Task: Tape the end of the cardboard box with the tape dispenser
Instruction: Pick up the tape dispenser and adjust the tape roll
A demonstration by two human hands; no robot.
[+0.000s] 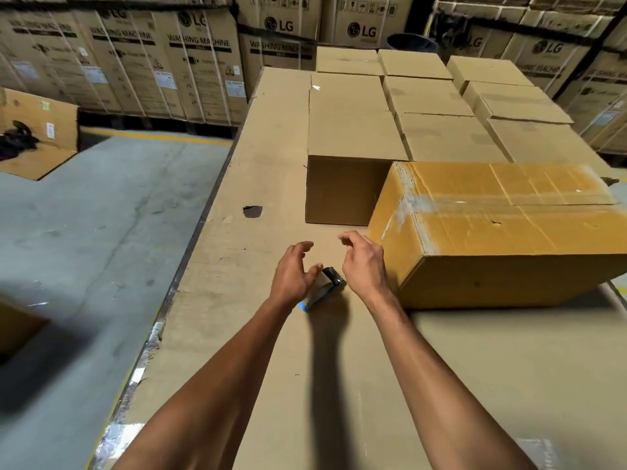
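on the cardboard-covered table [271, 164], the tape dispenser [325, 289] lies between open left hand [294, 273] and open right hand [363, 262].

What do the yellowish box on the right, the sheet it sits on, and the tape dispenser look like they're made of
The yellowish box: corrugated cardboard, matte, with fluting showing at its left edge and glossy clear tape along the seam. The sheet under it: plain brown cardboard, matte, scuffed, with a torn hole. The tape dispenser: probably plastic, with a shiny black roller and a blue tip; the left hand hides part of it.
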